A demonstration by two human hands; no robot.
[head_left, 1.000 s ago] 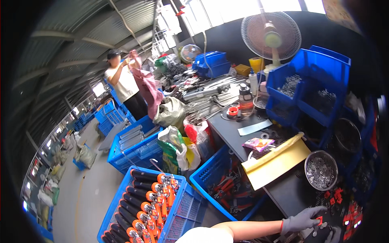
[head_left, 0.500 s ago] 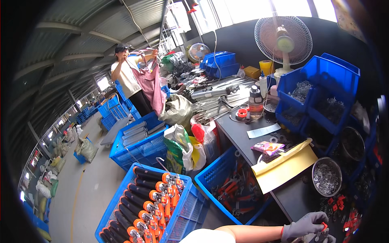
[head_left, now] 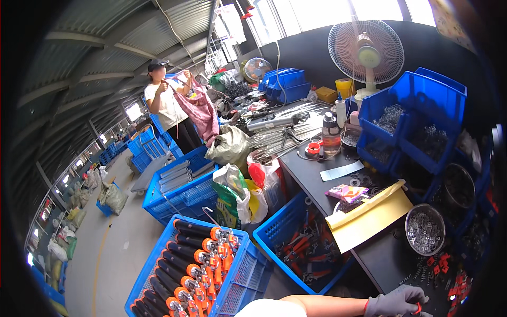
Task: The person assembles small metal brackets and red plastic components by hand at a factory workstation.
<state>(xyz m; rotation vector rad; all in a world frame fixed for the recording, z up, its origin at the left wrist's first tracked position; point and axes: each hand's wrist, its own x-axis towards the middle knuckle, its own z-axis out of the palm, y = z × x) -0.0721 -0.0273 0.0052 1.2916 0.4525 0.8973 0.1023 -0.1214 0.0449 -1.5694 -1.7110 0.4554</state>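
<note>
My left hand (head_left: 395,302), in a grey work glove with a red cuff edge, is at the bottom edge right of centre, over the dark workbench (head_left: 377,259). Its fingers are closed around a small red part (head_left: 419,308), mostly covered by the glove. Only a sliver of grey glove, seemingly my right hand (head_left: 425,314), shows beside it; its fingers are cut off by the frame. Several small red parts (head_left: 437,264) and springs lie on the bench just beyond. A metal bowl of washers (head_left: 424,230) and a yellow folded card sheet (head_left: 369,217) are farther up.
A blue crate (head_left: 248,269) holds black-and-orange handled tools (head_left: 185,259). Another blue crate (head_left: 264,232) of loose red and metal parts stands against the bench. Blue bins (head_left: 385,119) and a fan (head_left: 366,53) are at the back. A person (head_left: 171,103) holds up checked cloth.
My left hand has turned over the red part, which now shows less, and my right hand has dropped lower. The person at the back has shifted the checked cloth.
</note>
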